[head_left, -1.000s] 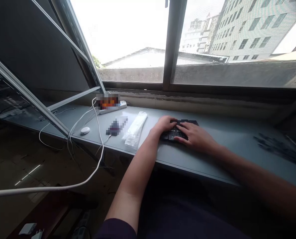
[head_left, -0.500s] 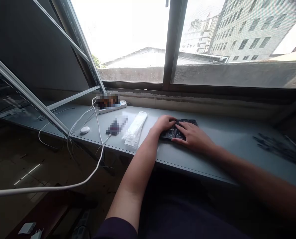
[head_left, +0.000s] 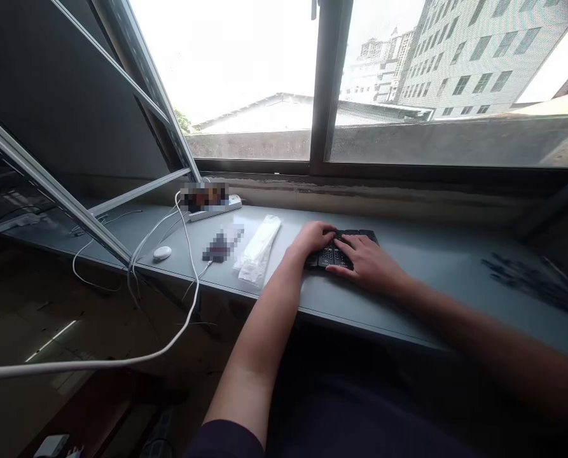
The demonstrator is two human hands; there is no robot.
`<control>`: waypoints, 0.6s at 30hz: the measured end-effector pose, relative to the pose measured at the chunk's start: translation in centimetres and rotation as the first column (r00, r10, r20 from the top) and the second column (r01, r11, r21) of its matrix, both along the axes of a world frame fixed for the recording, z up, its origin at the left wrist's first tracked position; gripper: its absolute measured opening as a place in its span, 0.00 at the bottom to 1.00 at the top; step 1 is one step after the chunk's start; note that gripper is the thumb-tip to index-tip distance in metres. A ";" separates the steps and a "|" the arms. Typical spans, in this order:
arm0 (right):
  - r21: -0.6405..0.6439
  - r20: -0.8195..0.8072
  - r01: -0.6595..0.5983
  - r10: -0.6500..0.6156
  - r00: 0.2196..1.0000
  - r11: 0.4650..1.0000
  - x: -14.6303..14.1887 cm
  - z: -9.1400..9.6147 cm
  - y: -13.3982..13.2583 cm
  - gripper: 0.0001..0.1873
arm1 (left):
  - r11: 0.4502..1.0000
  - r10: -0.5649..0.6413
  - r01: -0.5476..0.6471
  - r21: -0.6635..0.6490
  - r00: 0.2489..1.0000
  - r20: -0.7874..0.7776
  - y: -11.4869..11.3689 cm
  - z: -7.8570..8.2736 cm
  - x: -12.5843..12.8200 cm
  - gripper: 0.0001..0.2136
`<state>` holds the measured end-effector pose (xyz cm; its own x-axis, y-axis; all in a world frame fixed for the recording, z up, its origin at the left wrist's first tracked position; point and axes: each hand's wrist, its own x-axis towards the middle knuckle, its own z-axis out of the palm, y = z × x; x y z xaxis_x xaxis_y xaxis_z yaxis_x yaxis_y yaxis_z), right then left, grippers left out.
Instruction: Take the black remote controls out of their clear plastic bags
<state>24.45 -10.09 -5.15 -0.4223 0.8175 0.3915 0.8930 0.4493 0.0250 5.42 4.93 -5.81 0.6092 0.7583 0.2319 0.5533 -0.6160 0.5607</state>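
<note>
A small black keyboard (head_left: 334, 256) lies on the grey ledge-like desk (head_left: 422, 267) under the window. My left hand (head_left: 313, 238) rests on its left end with the fingers curled over the keys. My right hand (head_left: 369, 261) lies on its right half, fingers stretched out flat across the keys. Neither hand holds anything.
Left of the keyboard lie a clear plastic sleeve (head_left: 259, 248), a small blurred dark object (head_left: 221, 245) and a white puck (head_left: 162, 253). A white power strip (head_left: 214, 205) sits by the wall, white cables (head_left: 188, 280) hanging off the edge. Dark items (head_left: 522, 273) lie far right.
Both hands stay on the keyboard; the fingers shift slightly. The view has drifted a little.
</note>
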 end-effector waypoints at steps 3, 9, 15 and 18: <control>-0.002 -0.005 0.006 -0.006 1.000 1.000 -0.1 -0.1 -0.1 0.50 | 1.000 -0.006 0.006 -0.003 1.000 -0.005 -0.3 0.3 0.0 0.17; 0.014 -0.036 -0.028 0.028 0.999 1.000 0.1 1.0 -0.3 0.47 | 0.998 0.057 -0.057 -0.004 0.998 0.032 -0.7 1.1 -0.2 0.18; 0.075 -0.217 0.086 -0.068 0.974 0.993 3.0 2.3 0.7 0.39 | 0.982 0.163 -0.172 0.076 0.980 0.112 -1.2 2.2 -0.6 0.17; 0.104 -0.253 0.164 -0.134 0.958 0.981 5.1 1.9 1.5 0.39 | 0.969 0.211 -0.227 0.098 0.966 0.148 -1.5 2.7 -0.9 0.17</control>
<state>29.50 -8.64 -3.30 -0.1790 0.8032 0.5682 0.9354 0.3179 -0.1548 4.49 3.45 -3.09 0.3884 0.8336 0.3928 0.6058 -0.5522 0.5728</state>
